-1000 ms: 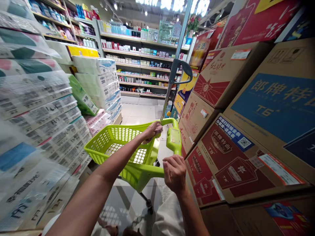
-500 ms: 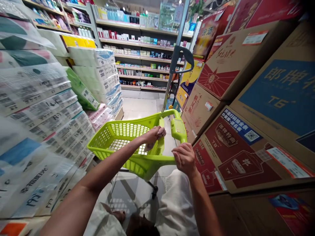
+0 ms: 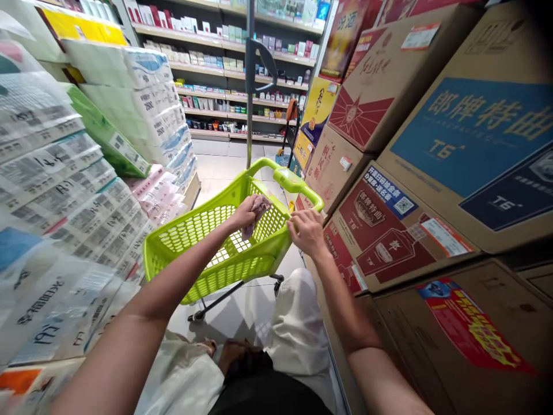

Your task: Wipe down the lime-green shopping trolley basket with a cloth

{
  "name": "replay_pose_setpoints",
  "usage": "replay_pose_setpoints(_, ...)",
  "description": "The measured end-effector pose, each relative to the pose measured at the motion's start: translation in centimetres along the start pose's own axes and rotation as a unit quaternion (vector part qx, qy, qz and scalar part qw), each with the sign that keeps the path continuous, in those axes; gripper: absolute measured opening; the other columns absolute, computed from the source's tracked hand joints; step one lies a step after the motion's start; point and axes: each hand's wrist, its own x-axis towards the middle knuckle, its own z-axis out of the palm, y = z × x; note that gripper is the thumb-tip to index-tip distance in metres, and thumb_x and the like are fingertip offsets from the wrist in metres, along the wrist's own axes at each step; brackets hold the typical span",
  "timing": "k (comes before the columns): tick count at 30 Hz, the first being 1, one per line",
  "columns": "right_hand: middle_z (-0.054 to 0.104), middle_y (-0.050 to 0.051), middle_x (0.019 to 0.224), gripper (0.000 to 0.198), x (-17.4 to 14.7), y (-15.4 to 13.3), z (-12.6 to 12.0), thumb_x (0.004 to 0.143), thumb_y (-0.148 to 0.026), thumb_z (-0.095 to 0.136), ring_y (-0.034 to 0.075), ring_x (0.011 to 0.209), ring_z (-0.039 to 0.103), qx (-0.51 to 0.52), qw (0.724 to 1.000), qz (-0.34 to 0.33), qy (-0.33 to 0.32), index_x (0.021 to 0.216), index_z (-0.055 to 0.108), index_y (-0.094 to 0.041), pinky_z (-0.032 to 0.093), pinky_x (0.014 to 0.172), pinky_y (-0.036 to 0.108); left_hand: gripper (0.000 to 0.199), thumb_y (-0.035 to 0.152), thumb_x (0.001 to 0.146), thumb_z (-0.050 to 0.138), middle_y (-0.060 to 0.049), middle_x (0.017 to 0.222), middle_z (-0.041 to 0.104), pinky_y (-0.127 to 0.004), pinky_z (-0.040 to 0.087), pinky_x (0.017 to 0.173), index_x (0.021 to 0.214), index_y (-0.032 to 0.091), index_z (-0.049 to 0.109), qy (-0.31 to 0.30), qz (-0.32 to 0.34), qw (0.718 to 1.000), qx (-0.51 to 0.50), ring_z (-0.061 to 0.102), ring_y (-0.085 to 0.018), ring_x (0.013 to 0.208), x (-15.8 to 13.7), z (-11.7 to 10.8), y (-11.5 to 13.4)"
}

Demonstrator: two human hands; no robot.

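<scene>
A lime-green shopping cart (image 3: pixel 235 278) with a perforated basket stands before me on wheeled legs. Inside its opening, near the handle end, my left hand (image 3: pixel 245 213) is closed around a crumpled pinkish cloth (image 3: pixel 261 205), part of which hangs down. My right hand (image 3: pixel 307 231) has its fingers wrapped over the cart's near corner, where the rim meets the curved handle. A metal pole (image 3: pixel 249 124) with a dark grey grip (image 3: pixel 261 66) rises behind the cart's far side.
Stacked tissue packs (image 3: pixel 142 109) line the left side. Cardboard liquor cartons (image 3: pixel 432 150) are piled close along the right. Across the tiled floor (image 3: pixel 211 160), shelves (image 3: pixel 254 75) hold small boxes and bottles. My legs are just behind the cart.
The cart has swung round, its handle end moving up and left in view. Both hands have moved with it, the cloth still in my left. The view has tilted downward.
</scene>
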Motion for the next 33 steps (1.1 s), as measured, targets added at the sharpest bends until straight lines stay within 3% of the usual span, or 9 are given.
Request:
replay_pose_setpoints(3, 0.074, 0.005, 0.109, 0.025, -0.5, -1.6, 2.4, 0.104, -0.041, 0.048, 0.024, 0.118, 0.058, 0.017, 0.998, -0.024, -0.055, 0.097, 0.068, -0.027, 0.026, 0.125, 0.049, 0.018, 0.028, 0.090, 0.061, -0.007, 0.107, 0.065, -0.044, 0.053, 0.099, 0.107, 0.022, 0.063, -0.042, 0.004, 0.999, -0.004, 0.063, -0.023, 0.099, 0.2, 0.8, 0.2)
replay_pose_setpoints(8, 0.070, 0.005, 0.095, 0.033, -0.2, -0.5, 5.7, 0.105, -0.045, 0.046, 0.024, 0.118, 0.057, 0.055, 0.998, 0.007, -0.034, 0.082, 0.061, -0.027, 0.024, 0.128, 0.051, 0.035, 0.022, 0.085, 0.065, -0.008, 0.116, 0.065, -0.043, 0.051, 0.101, 0.118, 0.022, 0.055, 0.045, -0.009, 0.999, -0.018, 0.064, -0.024, 0.108, 1.2, 2.5, -0.1)
replay_pose_setpoints(12, 0.067, 0.003, 0.088, 0.036, -0.8, 0.7, 6.9, 0.106, -0.040, 0.046, 0.022, 0.114, 0.059, 0.051, 0.999, -0.003, 0.003, 0.075, 0.057, -0.026, 0.022, 0.130, 0.050, 0.041, 0.015, 0.082, 0.066, -0.012, 0.122, 0.062, -0.045, 0.049, 0.105, 0.121, 0.019, 0.051, 0.163, -0.051, 0.985, -0.015, 0.062, -0.026, 0.112, 4.0, 2.2, -1.6)
replay_pose_setpoints(17, 0.068, 0.003, 0.094, 0.030, -1.8, 1.2, 8.4, 0.103, -0.033, 0.053, 0.021, 0.118, 0.058, 0.050, 0.997, -0.018, 0.060, 0.076, 0.062, -0.025, 0.019, 0.130, 0.048, 0.024, 0.011, 0.086, 0.060, -0.015, 0.123, 0.053, -0.046, 0.048, 0.106, 0.107, 0.019, 0.055, 0.329, -0.072, 0.942, 0.004, 0.056, -0.026, 0.113, 6.0, 3.7, -3.5)
replay_pose_setpoints(23, 0.067, 0.002, 0.090, 0.030, -1.0, 1.9, 9.6, 0.103, -0.029, 0.053, 0.020, 0.115, 0.057, 0.055, 0.991, -0.041, 0.116, 0.075, 0.063, -0.024, 0.017, 0.130, 0.045, 0.009, 0.016, 0.093, 0.055, -0.009, 0.109, 0.058, -0.043, 0.052, 0.100, 0.098, 0.021, 0.058, 0.166, 0.163, 0.972, 0.007, 0.059, -0.024, 0.109, 3.5, 9.4, -5.1)
replay_pose_setpoints(26, 0.066, 0.002, 0.090, 0.030, -1.0, 1.9, 9.5, 0.102, -0.029, 0.054, 0.020, 0.115, 0.056, 0.064, 0.991, -0.046, 0.107, 0.075, 0.063, -0.025, 0.018, 0.130, 0.047, 0.018, 0.004, 0.085, 0.056, -0.008, 0.104, 0.056, -0.045, 0.051, 0.101, 0.093, 0.021, 0.055, 0.304, 0.032, 0.952, 0.002, 0.059, -0.023, 0.103, 3.9, 8.2, -6.6)
replay_pose_setpoints(29, 0.067, 0.002, 0.092, 0.028, -1.3, 1.8, 9.6, 0.102, -0.029, 0.055, 0.021, 0.116, 0.055, 0.072, 0.990, -0.054, 0.109, 0.076, 0.063, -0.025, 0.016, 0.130, 0.047, 0.029, -0.005, 0.080, 0.050, -0.009, 0.108, 0.053, -0.049, 0.045, 0.108, 0.096, 0.020, 0.049, 0.449, -0.126, 0.885, -0.006, 0.057, -0.023, 0.106, 5.4, 5.1, -8.3)
replay_pose_setpoints(31, 0.067, 0.002, 0.093, 0.026, -1.4, 1.6, 9.8, 0.102, -0.029, 0.055, 0.020, 0.115, 0.055, 0.076, 0.988, -0.061, 0.116, 0.077, 0.063, -0.025, 0.015, 0.130, 0.046, 0.031, -0.004, 0.081, 0.049, -0.013, 0.118, 0.052, -0.053, 0.040, 0.113, 0.101, 0.019, 0.048, 0.490, -0.149, 0.859, -0.004, 0.054, -0.027, 0.116, 6.3, 3.6, -9.1)
replay_pose_setpoints(33, 0.067, 0.001, 0.093, 0.025, -1.5, 1.4, 10.1, 0.101, -0.029, 0.056, 0.021, 0.115, 0.055, 0.080, 0.987, -0.064, 0.121, 0.077, 0.063, -0.025, 0.014, 0.130, 0.046, 0.029, -0.002, 0.082, 0.051, -0.015, 0.121, 0.052, -0.051, 0.039, 0.115, 0.102, 0.019, 0.048, 0.492, -0.144, 0.859, 0.000, 0.053, -0.028, 0.120, 6.7, 3.2, -9.9)
